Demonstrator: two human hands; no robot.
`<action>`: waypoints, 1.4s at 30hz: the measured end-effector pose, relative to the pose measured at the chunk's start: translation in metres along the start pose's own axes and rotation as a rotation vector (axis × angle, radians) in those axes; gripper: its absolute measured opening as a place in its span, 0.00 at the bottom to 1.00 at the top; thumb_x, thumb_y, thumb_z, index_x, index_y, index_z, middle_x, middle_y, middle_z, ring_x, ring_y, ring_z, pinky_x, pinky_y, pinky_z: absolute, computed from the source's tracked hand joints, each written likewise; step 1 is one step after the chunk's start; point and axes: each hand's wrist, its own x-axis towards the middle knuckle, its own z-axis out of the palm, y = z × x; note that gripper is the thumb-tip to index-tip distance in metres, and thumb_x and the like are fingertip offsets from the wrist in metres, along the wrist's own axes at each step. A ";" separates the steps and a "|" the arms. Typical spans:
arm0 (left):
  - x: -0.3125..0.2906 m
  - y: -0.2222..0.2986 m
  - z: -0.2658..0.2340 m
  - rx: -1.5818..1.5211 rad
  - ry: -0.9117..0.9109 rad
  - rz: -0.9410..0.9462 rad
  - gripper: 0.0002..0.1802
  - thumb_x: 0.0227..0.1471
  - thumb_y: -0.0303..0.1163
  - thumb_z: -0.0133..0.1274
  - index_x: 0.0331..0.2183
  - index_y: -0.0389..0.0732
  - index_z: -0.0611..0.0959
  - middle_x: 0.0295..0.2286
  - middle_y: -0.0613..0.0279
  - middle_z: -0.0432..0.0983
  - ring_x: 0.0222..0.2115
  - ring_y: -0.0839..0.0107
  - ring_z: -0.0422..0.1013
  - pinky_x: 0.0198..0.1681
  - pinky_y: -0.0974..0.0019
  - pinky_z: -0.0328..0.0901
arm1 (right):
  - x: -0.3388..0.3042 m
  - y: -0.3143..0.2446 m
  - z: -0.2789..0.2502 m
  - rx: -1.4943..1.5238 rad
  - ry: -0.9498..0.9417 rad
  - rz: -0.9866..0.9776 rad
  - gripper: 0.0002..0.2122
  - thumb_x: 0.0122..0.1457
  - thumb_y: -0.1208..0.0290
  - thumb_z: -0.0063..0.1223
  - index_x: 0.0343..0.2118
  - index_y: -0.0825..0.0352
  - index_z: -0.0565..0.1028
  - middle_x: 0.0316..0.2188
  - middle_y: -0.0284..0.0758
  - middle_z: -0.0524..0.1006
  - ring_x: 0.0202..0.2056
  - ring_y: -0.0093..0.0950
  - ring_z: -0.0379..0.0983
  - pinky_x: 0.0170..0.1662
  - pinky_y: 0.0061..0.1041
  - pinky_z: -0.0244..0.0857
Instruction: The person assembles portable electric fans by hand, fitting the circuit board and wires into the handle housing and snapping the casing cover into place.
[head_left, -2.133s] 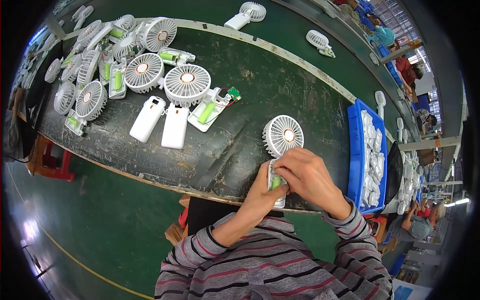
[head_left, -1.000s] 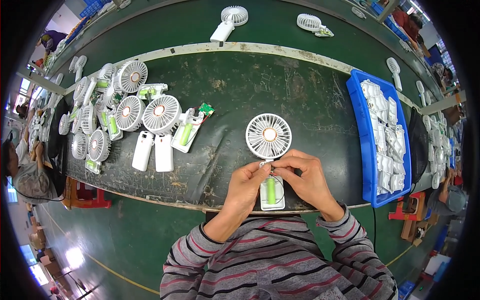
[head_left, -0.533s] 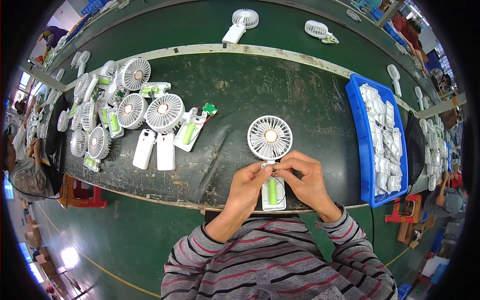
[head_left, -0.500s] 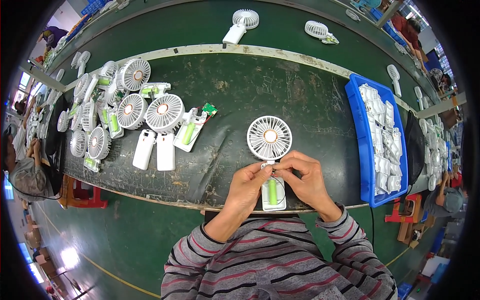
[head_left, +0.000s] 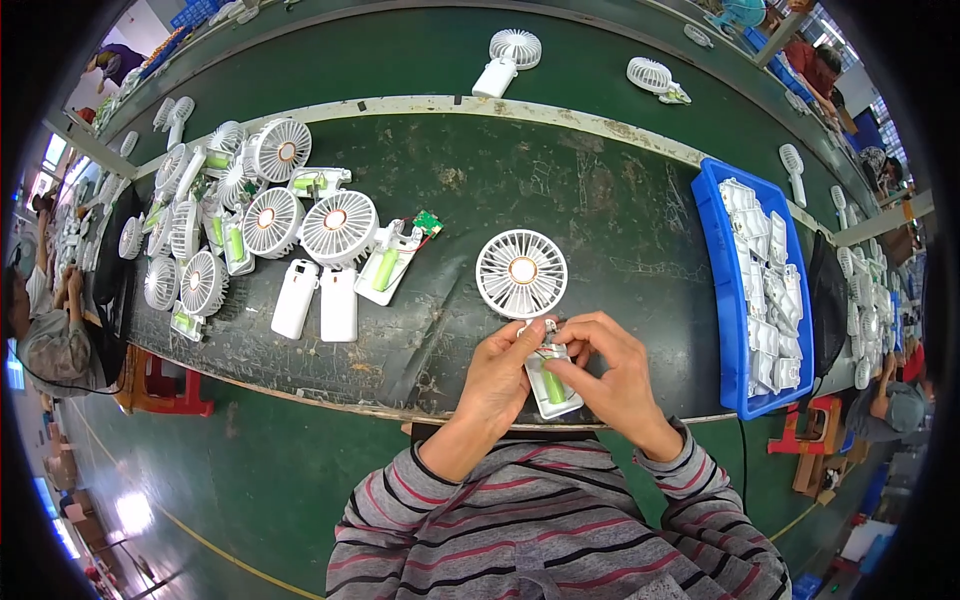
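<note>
A white handheld fan lies near the table's front edge, its round grille away from me and its opened handle toward me. Inside the handle shows a green battery cell. My left hand grips the neck end of the handle between thumb and fingers. With thumb and fingers bent around the handle's upper part, my right hand works by the thin wires above the cell. Its fingertips partly cover that spot, so whether they pinch a wire cannot be made out.
At the left lies a heap of white fans, some with green cells and one with a green circuit board. A blue bin of white casing parts stands at the right. Beyond the pale rail, more fans lie on a green belt.
The fan has tilted, its head shifting left and its handle end right. My right hand has moved a little down along the handle. Far fans have shifted slightly right in view.
</note>
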 end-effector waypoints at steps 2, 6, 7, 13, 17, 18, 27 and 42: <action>0.002 -0.003 -0.004 -0.018 -0.028 0.043 0.15 0.56 0.34 0.48 0.41 0.33 0.75 0.35 0.58 0.74 0.36 0.71 0.72 0.41 0.67 0.69 | 0.001 -0.004 0.005 -0.162 0.071 -0.167 0.08 0.45 0.79 0.59 0.31 0.69 0.75 0.23 0.34 0.73 0.24 0.24 0.70 0.24 0.21 0.63; 0.001 -0.003 0.001 -0.042 -0.008 0.095 0.15 0.56 0.33 0.47 0.42 0.33 0.74 0.39 0.54 0.74 0.38 0.70 0.72 0.42 0.67 0.68 | 0.000 0.010 0.009 -0.292 0.080 -0.384 0.08 0.44 0.79 0.59 0.30 0.69 0.75 0.23 0.35 0.72 0.24 0.29 0.70 0.24 0.25 0.64; -0.001 -0.003 0.003 -0.039 0.008 0.109 0.15 0.56 0.33 0.47 0.42 0.33 0.74 0.40 0.53 0.74 0.38 0.69 0.72 0.43 0.67 0.68 | -0.001 0.010 0.010 -0.317 0.107 -0.357 0.07 0.44 0.80 0.59 0.28 0.69 0.75 0.21 0.35 0.72 0.22 0.27 0.70 0.23 0.23 0.63; 0.000 -0.013 0.002 -0.012 0.027 0.231 0.16 0.55 0.33 0.49 0.42 0.32 0.73 0.40 0.50 0.73 0.41 0.69 0.70 0.45 0.66 0.66 | 0.001 0.009 0.014 -0.347 0.117 -0.124 0.03 0.46 0.81 0.57 0.25 0.70 0.75 0.19 0.36 0.72 0.17 0.27 0.68 0.20 0.24 0.60; -0.001 -0.014 0.002 -0.007 0.035 0.291 0.17 0.55 0.33 0.49 0.43 0.31 0.73 0.41 0.50 0.73 0.42 0.69 0.70 0.47 0.67 0.64 | 0.007 0.002 0.017 -0.427 0.107 -0.093 0.03 0.47 0.77 0.55 0.22 0.67 0.72 0.18 0.36 0.72 0.20 0.35 0.71 0.21 0.31 0.62; -0.002 -0.013 0.002 -0.007 0.033 0.291 0.17 0.55 0.33 0.49 0.43 0.31 0.73 0.41 0.50 0.73 0.42 0.69 0.70 0.47 0.67 0.64 | 0.007 0.002 0.018 -0.429 0.109 -0.094 0.03 0.47 0.77 0.55 0.22 0.67 0.72 0.18 0.36 0.72 0.20 0.35 0.71 0.21 0.31 0.62; 0.000 -0.014 -0.001 0.008 0.058 0.361 0.14 0.54 0.29 0.49 0.42 0.33 0.73 0.39 0.59 0.73 0.39 0.73 0.69 0.45 0.69 0.64 | 0.018 0.007 0.012 -0.515 0.080 -0.127 0.06 0.46 0.73 0.55 0.22 0.66 0.69 0.19 0.38 0.74 0.22 0.37 0.72 0.23 0.33 0.65; 0.008 0.001 -0.006 -0.227 0.045 0.149 0.15 0.55 0.30 0.48 0.42 0.30 0.71 0.40 0.44 0.72 0.42 0.55 0.70 0.48 0.56 0.66 | 0.080 0.045 -0.193 -0.827 0.525 0.120 0.13 0.46 0.63 0.59 0.30 0.69 0.75 0.22 0.41 0.77 0.25 0.35 0.75 0.30 0.30 0.67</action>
